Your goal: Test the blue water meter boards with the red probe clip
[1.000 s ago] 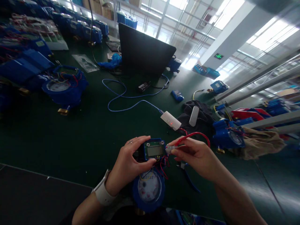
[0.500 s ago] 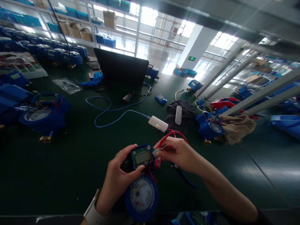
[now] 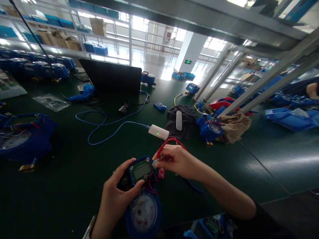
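My left hand [image 3: 117,191] is wrapped around a display module [image 3: 142,171], a green circuit board with a grey screen in a blue frame. Below it lies the round dial of a blue water meter [image 3: 144,214], thin yellow, white and red wires running between them. My right hand [image 3: 180,161] pinches a pale connector [image 3: 155,162] on a red cable [image 3: 171,138], pressed to the module's right edge. Whether it is plugged in is hidden by the fingers. A small red labelled piece [image 3: 161,173] hangs just under those fingertips. The cable leads toward a white adapter box [image 3: 159,132] with green and red lights.
A blue cable [image 3: 113,123] curls from the adapter toward a black laptop [image 3: 112,78]. Dark cloth [image 3: 184,118] bears a white stick-shaped device [image 3: 178,120]. Other blue meters stand left [image 3: 25,136] and right [image 3: 210,127]. Metal posts [image 3: 269,78] rise at the right.
My view has turned right, so the bench things appear further left. Both hands keep their hold on the module and the connector, with little visible movement between them.
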`<state>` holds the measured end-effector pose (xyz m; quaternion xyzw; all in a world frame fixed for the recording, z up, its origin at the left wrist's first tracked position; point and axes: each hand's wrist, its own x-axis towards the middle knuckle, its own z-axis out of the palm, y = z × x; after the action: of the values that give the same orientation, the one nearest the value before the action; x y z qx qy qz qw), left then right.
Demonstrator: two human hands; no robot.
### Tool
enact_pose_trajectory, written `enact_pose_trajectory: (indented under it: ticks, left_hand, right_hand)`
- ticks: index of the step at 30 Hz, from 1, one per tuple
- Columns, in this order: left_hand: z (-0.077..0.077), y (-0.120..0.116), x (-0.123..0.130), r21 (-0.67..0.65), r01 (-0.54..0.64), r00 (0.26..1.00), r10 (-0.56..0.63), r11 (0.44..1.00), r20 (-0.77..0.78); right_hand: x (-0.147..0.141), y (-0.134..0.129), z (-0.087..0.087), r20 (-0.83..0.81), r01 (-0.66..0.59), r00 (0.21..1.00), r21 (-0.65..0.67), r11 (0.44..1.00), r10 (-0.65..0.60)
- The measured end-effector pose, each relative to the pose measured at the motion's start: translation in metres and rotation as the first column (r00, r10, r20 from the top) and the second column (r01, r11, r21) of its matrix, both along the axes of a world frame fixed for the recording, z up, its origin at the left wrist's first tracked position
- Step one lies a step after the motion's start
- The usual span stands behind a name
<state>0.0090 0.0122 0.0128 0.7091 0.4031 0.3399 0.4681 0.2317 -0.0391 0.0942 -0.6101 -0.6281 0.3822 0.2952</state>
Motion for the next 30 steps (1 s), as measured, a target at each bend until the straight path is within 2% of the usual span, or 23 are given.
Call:
enact_pose_trajectory:
  ticks: [10, 30]
  left_hand:
    - [-0.0024, 0.0017, -0.0012, 0.000, -0.016, 1.000, 0.016, 1.000, -0.011]
    - [-0.0010, 0.0019, -0.0010, -0.044, -0.001, 0.999, 0.000, 0.999, -0.032]
  right_hand:
    - [0.0002, 0.0005, -0.0018, -0.043, -0.017, 0.999, 0.022, 1.000, 0.018]
    - [0.0021, 0.0024, 0.0017, -0.018, -0.026, 0.999, 0.047, 0.999, 0.027]
